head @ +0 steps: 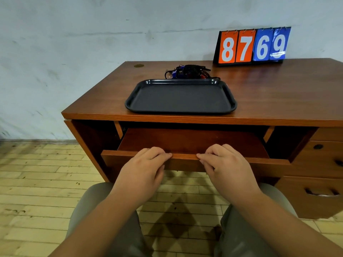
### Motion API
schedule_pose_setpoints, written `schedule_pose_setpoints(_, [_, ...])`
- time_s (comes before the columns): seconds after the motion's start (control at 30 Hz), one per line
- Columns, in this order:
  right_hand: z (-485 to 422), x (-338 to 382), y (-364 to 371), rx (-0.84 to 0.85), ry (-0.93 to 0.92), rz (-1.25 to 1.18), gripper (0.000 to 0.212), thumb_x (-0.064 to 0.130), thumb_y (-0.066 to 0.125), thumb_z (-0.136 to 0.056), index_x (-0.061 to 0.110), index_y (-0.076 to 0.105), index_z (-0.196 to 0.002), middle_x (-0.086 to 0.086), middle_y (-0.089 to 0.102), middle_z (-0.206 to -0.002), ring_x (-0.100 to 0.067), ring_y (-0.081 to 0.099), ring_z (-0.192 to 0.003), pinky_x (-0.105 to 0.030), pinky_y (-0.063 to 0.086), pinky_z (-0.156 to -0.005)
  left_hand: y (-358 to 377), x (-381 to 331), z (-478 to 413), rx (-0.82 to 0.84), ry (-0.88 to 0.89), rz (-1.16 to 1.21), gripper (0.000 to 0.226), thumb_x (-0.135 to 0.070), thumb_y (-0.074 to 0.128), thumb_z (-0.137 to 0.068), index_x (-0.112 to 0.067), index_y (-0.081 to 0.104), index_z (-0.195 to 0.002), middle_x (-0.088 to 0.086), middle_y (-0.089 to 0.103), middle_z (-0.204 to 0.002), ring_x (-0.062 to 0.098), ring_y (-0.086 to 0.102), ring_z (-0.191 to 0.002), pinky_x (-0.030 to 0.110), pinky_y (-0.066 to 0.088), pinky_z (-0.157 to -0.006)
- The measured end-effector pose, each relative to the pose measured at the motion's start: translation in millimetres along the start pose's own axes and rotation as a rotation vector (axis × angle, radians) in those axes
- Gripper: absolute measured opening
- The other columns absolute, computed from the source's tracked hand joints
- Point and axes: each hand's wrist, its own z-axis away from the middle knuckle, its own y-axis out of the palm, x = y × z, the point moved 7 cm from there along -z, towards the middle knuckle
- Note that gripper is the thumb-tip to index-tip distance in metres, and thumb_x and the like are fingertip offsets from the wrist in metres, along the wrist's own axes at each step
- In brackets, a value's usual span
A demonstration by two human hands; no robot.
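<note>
A wooden desk [278, 93] stands against a white wall. Its wide centre drawer [185, 141] is pulled partway out, and its inside looks bare. My left hand [144, 167] and my right hand [228, 167] both grip the top of the drawer's front panel [183, 156], fingers curled over the edge, a short gap between them. On the desk top lies a black tray [181, 97] with nothing in it. Behind the tray sits a tangled heap of dark lanyards and keyrings [187, 71] with blue and red parts.
A flip scoreboard [252, 46] reading 8769 stands at the back of the desk. Stacked side drawers [323, 164] with dark handles are at the right. My knees [104, 210] are below the drawer. Tiled floor [37, 173] lies to the left.
</note>
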Motion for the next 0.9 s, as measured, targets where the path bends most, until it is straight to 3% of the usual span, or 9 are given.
schedule_pose_setpoints(0.17, [10,-2,-3,0.032,-0.015,0.019,0.030,0.026,0.068,-0.101,0.024,0.081,-0.128,0.009,0.076,-0.125,-0.013,0.065,-0.106,-0.031,0.058,-0.096,12,1,3,0.026,-0.017,-0.018,0.059,-0.024,0.067,-0.100,-0.028,0.053,-0.157,-0.013,0.056,-0.148,0.011,0.053,-0.133,0.028,0.046,-0.115])
schedule_pose_setpoints(0.33, [15,-10,12,0.140,0.032,0.059,0.033,0.029,0.068,-0.100,0.023,0.080,-0.129,0.006,0.064,-0.152,-0.015,0.057,-0.139,-0.031,0.040,-0.122,28,10,-3,0.071,-0.038,-0.032,0.072,-0.023,0.067,-0.101,-0.027,0.039,-0.166,-0.010,0.040,-0.168,0.013,0.031,-0.159,0.028,0.019,-0.128])
schedule_pose_setpoints(0.47, [9,-16,17,0.185,0.062,0.030,0.033,0.029,0.070,-0.099,0.023,0.080,-0.130,0.004,0.056,-0.161,-0.016,0.050,-0.148,-0.029,0.027,-0.125,34,13,-14,0.107,-0.067,-0.024,0.076,-0.025,0.062,-0.104,-0.030,0.026,-0.171,-0.015,0.025,-0.175,0.008,0.014,-0.164,0.024,0.007,-0.128])
schedule_pose_setpoints(0.6, [5,-24,24,0.234,0.092,-0.006,0.045,0.030,0.066,-0.103,0.020,0.068,-0.147,0.005,0.040,-0.172,-0.012,0.032,-0.159,-0.023,0.011,-0.128,38,18,-21,0.129,-0.067,-0.049,0.080,-0.027,0.059,-0.106,-0.034,0.014,-0.172,-0.019,0.010,-0.177,0.001,-0.001,-0.163,0.015,-0.005,-0.122])
schedule_pose_setpoints(0.73, [2,-31,31,0.309,0.106,-0.042,0.050,0.032,0.056,-0.109,0.022,0.055,-0.159,0.011,0.017,-0.179,-0.003,0.005,-0.164,-0.013,-0.007,-0.124,40,22,-24,0.139,-0.082,-0.034,0.083,-0.026,0.058,-0.107,-0.036,0.008,-0.172,-0.023,0.001,-0.177,-0.002,-0.008,-0.162,0.019,0.001,-0.124])
schedule_pose_setpoints(0.9, [3,-32,39,0.377,0.128,-0.018,0.053,0.035,0.053,-0.110,0.027,0.048,-0.163,0.016,-0.004,-0.180,0.000,-0.016,-0.162,-0.014,-0.005,-0.120,43,24,-29,0.165,-0.096,-0.015,0.085,-0.025,0.057,-0.107,-0.035,0.004,-0.172,-0.022,-0.005,-0.177,0.000,-0.011,-0.162,0.022,0.002,-0.128])
